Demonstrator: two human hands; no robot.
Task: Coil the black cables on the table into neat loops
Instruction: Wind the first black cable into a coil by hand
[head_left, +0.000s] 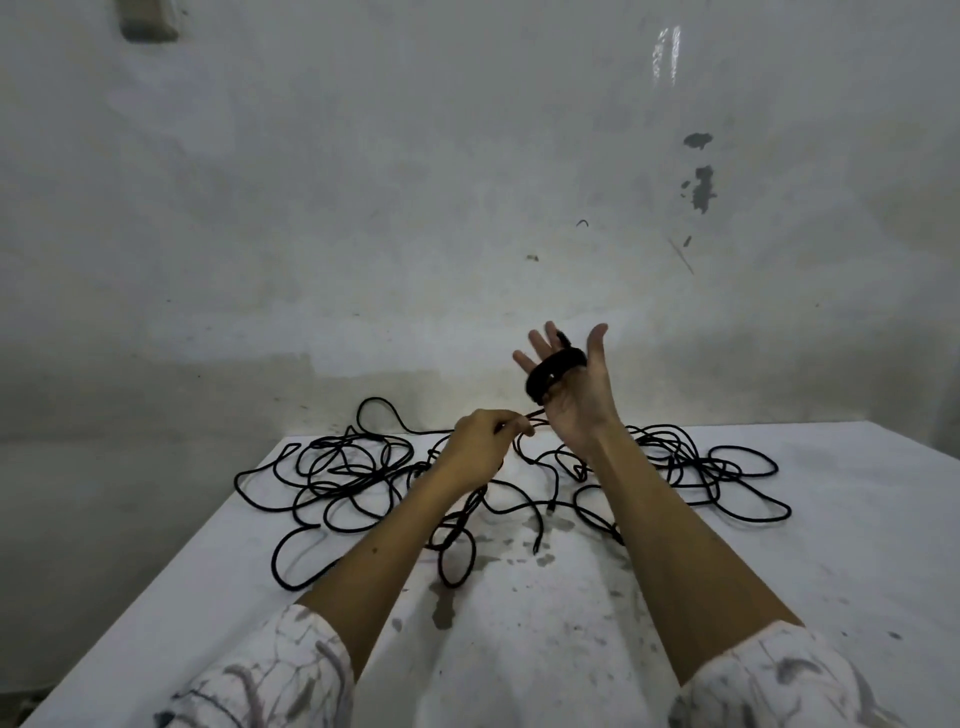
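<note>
**Head view: cable half-wound on right hand, rest tangled on table**

Head cam, largest item first. White table (779, 545): stained, with dark blotches in the near middle. Its far edge sits close to a scuffed whitish wall (363, 208).

Loose black cables (353, 478): thin, round, matte cord, sprawled across the far half of the table in overlapping irregular loops. The spread's long axis runs left-right. One clump lies far left, another far right, and strands cross between them under the forearms. One big loop comes nearest at the left, and a small arc pokes up past the far table edge. A free end with a plug points toward the near side, about mid-table; detail is too small to read.

Right hand (576, 395): raised above the table, palm toward the camera, fingers straight and spread, pointing up and away. It isn't gripping anything.

Wound coil (553, 371): tight black band wrapped round the right palm, between thumb and fingers, tilted down to the left. One strand drops from it to the left hand.

Left hand (483, 441): just left of and below the right wrist, fingers curled, pinching that strand at the fingertips. The strand runs roughly level from the pinch toward the right hand.

Patterned white sleeves (270, 675) show at both near corners.
</note>
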